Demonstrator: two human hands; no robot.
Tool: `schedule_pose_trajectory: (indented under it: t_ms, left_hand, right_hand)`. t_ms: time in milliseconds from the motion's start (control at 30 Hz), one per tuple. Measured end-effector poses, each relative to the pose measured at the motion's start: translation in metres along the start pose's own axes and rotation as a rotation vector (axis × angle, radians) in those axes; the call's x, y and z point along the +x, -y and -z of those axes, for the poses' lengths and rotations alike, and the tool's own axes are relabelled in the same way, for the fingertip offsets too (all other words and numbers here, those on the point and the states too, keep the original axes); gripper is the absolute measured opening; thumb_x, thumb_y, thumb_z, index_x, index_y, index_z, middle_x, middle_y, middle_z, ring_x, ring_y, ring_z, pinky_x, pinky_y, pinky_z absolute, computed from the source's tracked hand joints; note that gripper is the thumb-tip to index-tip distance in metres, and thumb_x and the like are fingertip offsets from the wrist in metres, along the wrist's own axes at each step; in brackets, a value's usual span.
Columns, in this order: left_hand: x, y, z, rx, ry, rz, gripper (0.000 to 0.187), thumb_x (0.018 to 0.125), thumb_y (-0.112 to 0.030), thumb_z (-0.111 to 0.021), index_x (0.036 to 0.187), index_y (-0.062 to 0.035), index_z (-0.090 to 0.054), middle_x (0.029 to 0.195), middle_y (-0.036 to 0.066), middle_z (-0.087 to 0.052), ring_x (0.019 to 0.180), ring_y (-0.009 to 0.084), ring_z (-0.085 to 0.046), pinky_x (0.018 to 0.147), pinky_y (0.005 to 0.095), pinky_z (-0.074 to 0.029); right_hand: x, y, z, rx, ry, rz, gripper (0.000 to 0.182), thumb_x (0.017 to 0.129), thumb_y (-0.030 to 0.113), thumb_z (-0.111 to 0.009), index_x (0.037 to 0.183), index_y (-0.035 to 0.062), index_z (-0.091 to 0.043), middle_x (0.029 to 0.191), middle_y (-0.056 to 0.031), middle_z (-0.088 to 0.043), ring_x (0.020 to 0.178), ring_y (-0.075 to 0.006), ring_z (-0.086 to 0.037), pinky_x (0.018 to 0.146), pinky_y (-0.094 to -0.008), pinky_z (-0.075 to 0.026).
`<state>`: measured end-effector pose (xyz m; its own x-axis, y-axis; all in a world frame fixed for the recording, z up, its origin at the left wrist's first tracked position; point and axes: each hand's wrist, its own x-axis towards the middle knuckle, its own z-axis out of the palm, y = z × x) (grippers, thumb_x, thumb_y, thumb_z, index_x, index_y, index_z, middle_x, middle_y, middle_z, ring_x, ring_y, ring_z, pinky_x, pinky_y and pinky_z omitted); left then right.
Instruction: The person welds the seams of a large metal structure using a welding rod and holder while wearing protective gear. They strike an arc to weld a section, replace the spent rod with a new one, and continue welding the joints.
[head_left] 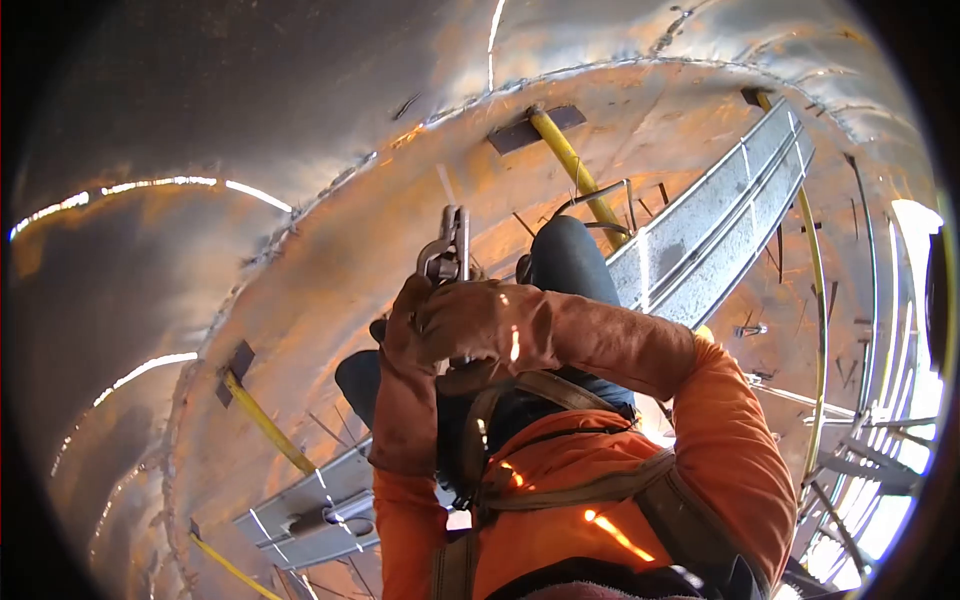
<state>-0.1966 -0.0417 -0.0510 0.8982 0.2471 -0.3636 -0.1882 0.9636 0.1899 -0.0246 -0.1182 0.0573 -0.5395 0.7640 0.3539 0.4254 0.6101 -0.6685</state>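
A metal clamp-like tool [447, 250] points up from between my gloved hands, its jaws together at the top. A thin pale strip shows just above it, too blurred to name. My left hand [405, 325], in a brown leather glove, is closed against the tool's left side. From the right, my right hand [465, 318], in a matching glove with a long cuff, wraps across the tool's lower part. The gloves touch and overlap, hiding the handle and most fingertips. Both hands are above my lap, between my dark-clothed knees [572, 255].
Curved, rusty metal wall [320, 290] surrounds me, with bright slits along its seams. A perforated metal plank [710, 215] runs to the upper right; another [300, 515] lies lower left. Yellow pipes [570, 155] attach to the wall. Rods and bright openings are at the right.
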Motion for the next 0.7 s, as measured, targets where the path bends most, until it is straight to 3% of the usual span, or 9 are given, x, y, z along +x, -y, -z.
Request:
schedule_pose_trajectory:
  t_ms: [67,133,200,267,333,433,533,633,700]
  left_hand:
    - [0.003,0.004,-0.008,0.239,-0.039,-0.425,0.060,0.102,-0.040,-0.060,0.148,-0.0024,-0.047,0.133,0.019,-0.065,0.106,0.0313,-0.072,0.099,0.0460,-0.058]
    - [-0.009,-0.003,-0.019,0.282,0.047,-0.324,0.067,0.099,-0.041,-0.064,0.151,-0.0027,-0.044,0.134,0.018,-0.063,0.107,0.0312,-0.072,0.101,0.0464,-0.057]
    - [-0.009,-0.007,-0.026,0.327,0.120,-0.224,0.075,0.096,-0.043,-0.068,0.153,-0.0029,-0.040,0.136,0.018,-0.061,0.108,0.0311,-0.071,0.102,0.0467,-0.057]
    - [-0.003,-0.006,-0.029,0.557,0.082,-0.124,0.086,0.086,-0.048,-0.075,0.151,-0.0013,-0.043,0.131,0.017,-0.062,0.110,0.0303,-0.070,0.102,0.0482,-0.056]
    - [0.011,-0.001,-0.019,0.678,0.059,-0.087,0.086,0.083,-0.046,-0.078,0.147,0.0013,-0.044,0.125,0.014,-0.064,0.106,0.0257,-0.071,0.093,0.0444,-0.062]
    - [0.017,0.012,-0.006,0.918,-0.119,-0.094,0.086,0.078,-0.060,-0.078,0.135,0.0013,-0.058,0.112,0.009,-0.066,0.091,0.0182,-0.067,0.084,0.0318,-0.056]
    - [0.027,0.009,0.020,0.977,-0.103,0.013,0.082,0.079,-0.061,-0.077,0.129,0.0007,-0.062,0.104,0.008,-0.067,0.091,0.0177,-0.067,0.078,0.0315,-0.054]
    - [0.039,0.010,0.037,1.052,-0.184,-0.022,0.076,0.082,-0.061,-0.076,0.127,-0.0006,-0.064,0.101,0.006,-0.068,0.092,0.0171,-0.066,0.077,0.0311,-0.051]
    - [0.043,0.017,0.039,1.043,-0.229,-0.231,0.076,0.088,-0.052,-0.076,0.139,0.0003,-0.056,0.115,0.007,-0.067,0.104,0.0174,-0.064,0.089,0.0316,-0.051]
  right_hand:
    - [-0.007,0.006,0.012,0.152,0.043,-0.103,0.021,0.079,0.011,-0.079,0.098,0.0095,-0.072,0.105,-0.0132,-0.071,0.104,-0.0310,-0.068,0.095,-0.0362,-0.053]
    - [-0.021,0.014,0.017,0.096,-0.687,-0.711,0.045,0.088,0.019,-0.082,0.128,0.0053,-0.066,0.119,-0.0191,-0.070,0.118,-0.0310,-0.067,0.106,-0.0371,-0.050]
    - [-0.046,-0.101,-0.063,0.205,-1.175,-0.538,0.076,0.090,0.027,-0.083,0.150,0.0008,-0.045,0.122,-0.0154,-0.068,0.113,-0.0278,-0.068,0.099,-0.0443,-0.054]
    - [-0.043,-0.103,-0.053,1.051,-1.144,-0.819,0.069,0.090,0.027,-0.082,0.145,0.0038,-0.050,0.115,-0.0105,-0.067,0.101,-0.0217,-0.068,0.088,-0.0393,-0.057]
    - [-0.033,-0.091,-0.058,1.021,-1.115,-1.101,0.060,0.089,0.052,-0.076,0.125,0.0066,-0.062,0.100,-0.0050,-0.065,0.088,-0.0159,-0.060,0.078,-0.0328,-0.048]
    - [-0.049,-0.093,-0.066,1.269,-1.051,-1.081,0.039,0.091,0.047,-0.076,0.099,0.0098,-0.069,0.088,-0.0031,-0.065,0.085,-0.0158,-0.059,0.076,-0.0328,-0.047]
    - [-0.066,-0.102,-0.086,1.363,-0.936,-1.133,0.037,0.090,0.046,-0.078,0.101,0.0113,-0.069,0.089,-0.0042,-0.066,0.083,-0.0160,-0.060,0.074,-0.0322,-0.047]
    - [-0.112,-0.300,-0.236,1.770,-0.866,-1.052,0.034,0.092,0.040,-0.077,0.097,0.0074,-0.068,0.089,-0.0069,-0.068,0.077,-0.0181,-0.063,0.072,-0.0340,-0.051]
    - [-0.059,-0.151,-0.108,1.416,-1.113,-1.131,0.035,0.092,0.039,-0.076,0.099,0.0054,-0.068,0.087,-0.0091,-0.070,0.077,-0.0195,-0.066,0.072,-0.0346,-0.052]
